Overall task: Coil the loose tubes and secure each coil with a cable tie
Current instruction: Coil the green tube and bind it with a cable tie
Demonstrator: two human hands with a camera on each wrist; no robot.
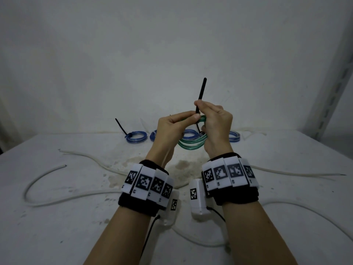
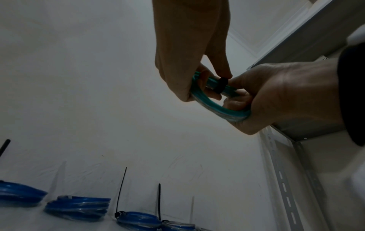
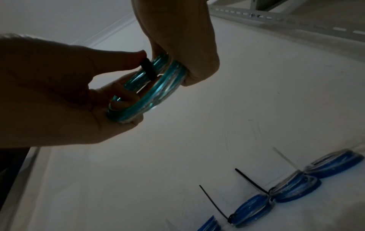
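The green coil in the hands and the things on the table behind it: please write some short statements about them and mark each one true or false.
1. Both hands hold the green coil above the table. True.
2. A black cable tie goes around the green coil, and its free end points up. True.
3. The cable tie on the green coil is white. False: it is black.
4. The blue coils at the back of the table are still without ties. False: they have ties already, some black and some pale.
5. Loose pale tubes lie uncoiled on the table. True.
6. The left hand rests flat on the table. False: it is raised, its fingers at the tie.
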